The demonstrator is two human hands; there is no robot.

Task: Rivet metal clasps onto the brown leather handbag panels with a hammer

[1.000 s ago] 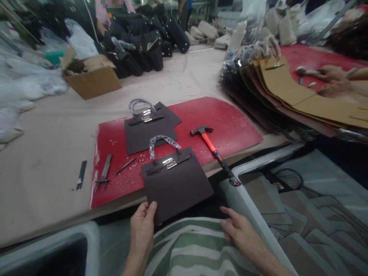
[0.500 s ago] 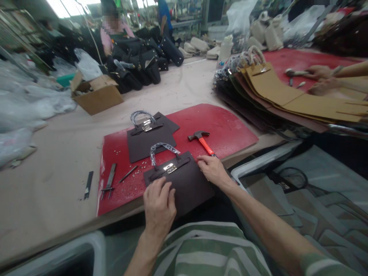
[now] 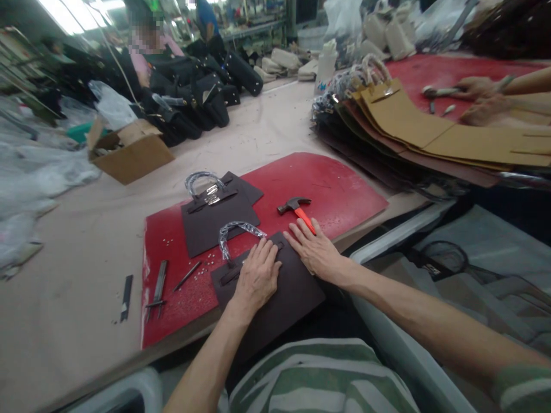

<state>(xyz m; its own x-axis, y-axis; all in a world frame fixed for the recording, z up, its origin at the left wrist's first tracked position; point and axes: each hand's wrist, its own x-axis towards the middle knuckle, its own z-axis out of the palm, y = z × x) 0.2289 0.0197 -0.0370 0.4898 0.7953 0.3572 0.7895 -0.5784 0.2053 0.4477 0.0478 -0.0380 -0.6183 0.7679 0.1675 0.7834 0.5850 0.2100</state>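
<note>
A dark brown handbag panel (image 3: 284, 292) with a plastic-wrapped handle (image 3: 224, 238) lies at the front edge of the red mat (image 3: 336, 178), partly overhanging it. My left hand (image 3: 259, 272) rests flat across its strap and covers the metal clasp. At the panel's right edge is my right hand (image 3: 316, 250), fingers stretched out, close to the orange grip of a claw hammer (image 3: 301, 212); its fingers hide part of that grip. Behind lies a second brown handbag panel (image 3: 215, 221) with a wrapped handle and shiny clasp. Neither hand grasps anything.
Left on the mat are a metal punch (image 3: 187, 276), a pronged tool (image 3: 160, 287) and small scattered studs. A dark strip (image 3: 126, 297) lies beside the mat. Stacked tan panels (image 3: 408, 120) stand at right, near a co-worker's hands (image 3: 477, 94). A cardboard box (image 3: 131, 152) sits back left.
My left hand has moved up and right onto the strap, covering the clasp. My right hand has flattened at the panel's right edge, nearer the hammer. The view has shifted slightly.
</note>
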